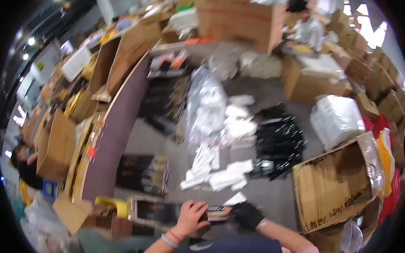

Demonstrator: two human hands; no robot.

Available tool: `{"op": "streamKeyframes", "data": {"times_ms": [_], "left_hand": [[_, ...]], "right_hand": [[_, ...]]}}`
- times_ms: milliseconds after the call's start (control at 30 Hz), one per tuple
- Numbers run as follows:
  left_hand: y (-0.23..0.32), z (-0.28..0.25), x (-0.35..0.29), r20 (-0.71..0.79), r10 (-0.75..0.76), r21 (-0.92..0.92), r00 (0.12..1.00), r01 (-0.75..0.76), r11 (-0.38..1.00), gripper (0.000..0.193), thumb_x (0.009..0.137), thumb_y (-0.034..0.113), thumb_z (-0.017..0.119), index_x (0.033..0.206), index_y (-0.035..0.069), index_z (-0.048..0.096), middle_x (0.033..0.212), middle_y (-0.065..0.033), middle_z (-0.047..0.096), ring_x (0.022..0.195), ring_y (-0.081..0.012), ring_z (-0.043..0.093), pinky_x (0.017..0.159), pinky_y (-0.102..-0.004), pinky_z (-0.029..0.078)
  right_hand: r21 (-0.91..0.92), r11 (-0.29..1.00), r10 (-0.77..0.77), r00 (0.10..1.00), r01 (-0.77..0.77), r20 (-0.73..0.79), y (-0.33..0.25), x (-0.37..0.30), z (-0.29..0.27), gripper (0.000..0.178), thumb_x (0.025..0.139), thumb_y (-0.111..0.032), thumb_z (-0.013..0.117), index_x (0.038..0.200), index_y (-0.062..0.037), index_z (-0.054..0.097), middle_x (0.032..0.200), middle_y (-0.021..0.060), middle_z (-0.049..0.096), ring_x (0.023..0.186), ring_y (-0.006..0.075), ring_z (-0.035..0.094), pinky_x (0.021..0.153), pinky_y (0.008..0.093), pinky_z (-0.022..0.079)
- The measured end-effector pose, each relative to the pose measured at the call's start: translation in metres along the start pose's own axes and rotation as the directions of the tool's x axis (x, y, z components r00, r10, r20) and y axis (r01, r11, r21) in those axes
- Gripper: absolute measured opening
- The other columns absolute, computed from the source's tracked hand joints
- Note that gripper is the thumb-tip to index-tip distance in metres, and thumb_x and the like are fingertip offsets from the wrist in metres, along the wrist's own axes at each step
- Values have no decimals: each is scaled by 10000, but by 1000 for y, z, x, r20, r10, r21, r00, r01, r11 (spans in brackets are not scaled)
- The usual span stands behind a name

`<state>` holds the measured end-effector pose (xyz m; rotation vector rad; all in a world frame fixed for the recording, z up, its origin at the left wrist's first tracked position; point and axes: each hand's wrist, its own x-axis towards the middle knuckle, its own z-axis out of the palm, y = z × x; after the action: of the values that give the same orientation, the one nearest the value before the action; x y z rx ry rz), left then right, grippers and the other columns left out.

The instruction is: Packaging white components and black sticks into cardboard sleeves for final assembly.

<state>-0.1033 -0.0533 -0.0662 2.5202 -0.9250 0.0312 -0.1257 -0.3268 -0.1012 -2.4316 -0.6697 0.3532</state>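
Note:
My bare left hand (pixel 192 219), with bands at the wrist, is bent over the right end of a long, shallow box (pixel 157 213) with dark contents. Its fingers and thumb close around something dark that they mostly hide. To the right, my right hand (pixel 247 214) wears a black glove. Its fingers are closed at the end of some thin, pale, flat pieces (pixel 218 213) lying between the hands; blur hides exactly what it grips. Just beyond it lies a white slip (pixel 235 199). Several white strips (pixel 227 177) are spread farther up the table.
Dark bundles (pixel 140 173) lie at left, beside a roll of yellow tape (pixel 112 207). Clear plastic bags (pixel 206 104) and shiny black packets (pixel 280 142) cover the middle. An open cardboard box (pixel 334 184) stands at right. Another person (pixel 308 32) is at the far right.

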Motion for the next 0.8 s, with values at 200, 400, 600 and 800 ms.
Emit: {"op": "streamKeyframes", "data": {"times_ms": [200, 400, 600, 800], "left_hand": [[21, 2, 12, 70, -11, 106, 997, 3, 994, 744, 560, 378, 844, 1222, 149, 594, 1249, -28, 543, 1127, -304, 473, 986, -456, 348], [26, 12, 25, 86, 15, 61, 996, -21, 998, 676, 621, 297, 804, 1239, 134, 584, 1206, -35, 553, 1086, -283, 500, 930, -435, 378], [20, -1, 43, 323, 107, 104, 940, -148, 984, 574, 666, 246, 739, 1223, 253, 595, 1147, -74, 542, 1060, -306, 510, 882, -435, 428], [26, -49, 69, 522, 161, 127, 838, -263, 956, 354, 653, 235, 728, 989, 182, 632, 1030, -108, 550, 934, -331, 560, 747, -438, 497]], "right_hand": [[-13, 993, -115, 982, 115, -146, 11, 8, 20, 143, 805, -156, 609, 913, -67, 641, 943, 162, 631, 872, 314, 639, 749, 432, 518], [538, 837, 46, 967, 101, -252, -37, 24, 20, 235, 752, -220, 694, 928, -85, 616, 925, 147, 601, 929, 325, 577, 743, 423, 473], [-161, 981, 55, 959, -103, -279, -36, 2, -26, 652, 625, -444, 778, 1176, -144, 601, 1129, 94, 564, 1077, 293, 530, 850, 487, 403], [-234, 965, 87, 984, -122, -157, -32, -2, -43, 525, 685, -411, 755, 1088, -113, 603, 1067, 93, 589, 1035, 310, 551, 837, 479, 418]]}}
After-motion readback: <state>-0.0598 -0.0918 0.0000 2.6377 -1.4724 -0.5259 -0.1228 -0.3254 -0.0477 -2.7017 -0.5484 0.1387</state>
